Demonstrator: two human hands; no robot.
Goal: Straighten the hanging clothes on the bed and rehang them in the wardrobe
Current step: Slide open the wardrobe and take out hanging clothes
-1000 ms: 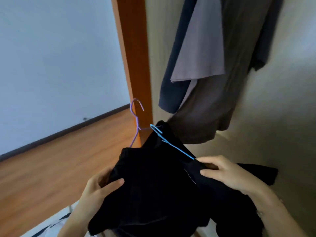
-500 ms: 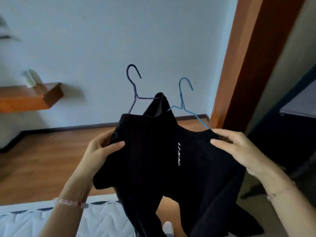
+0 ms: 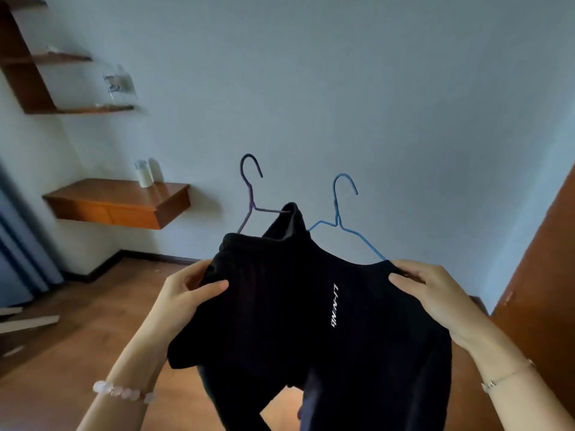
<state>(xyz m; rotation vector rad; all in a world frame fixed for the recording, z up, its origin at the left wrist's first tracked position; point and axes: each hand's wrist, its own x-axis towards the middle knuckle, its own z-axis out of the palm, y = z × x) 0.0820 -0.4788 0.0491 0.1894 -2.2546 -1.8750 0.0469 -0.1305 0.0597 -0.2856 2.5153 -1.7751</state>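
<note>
Black clothes (image 3: 289, 306) with white lettering hang in front of me, held up in the air by both hands. My left hand (image 3: 189, 290) pinches the left edge of the fabric. My right hand (image 3: 426, 287) grips the right shoulder, where the arm of a blue wire hanger (image 3: 343, 213) runs in under the fabric. A purple wire hanger (image 3: 250, 194) sticks up from the left side of the clothes. Both hooks point upward and hang on nothing. The lower ends of the hangers are hidden by the fabric.
A pale wall (image 3: 342, 88) faces me. Wooden shelves (image 3: 121, 203) are fixed at the left, one carrying a small white container (image 3: 144, 174). A brown wooden panel (image 3: 547, 275) stands at the right edge. Wood floor (image 3: 77, 321) lies below; a blue curtain (image 3: 18, 253) hangs far left.
My view has swung left, away from the wardrobe's hanging garments toward the wall and shelves. The clothes have been lifted and spread between my hands, with both hanger hooks now upright.
</note>
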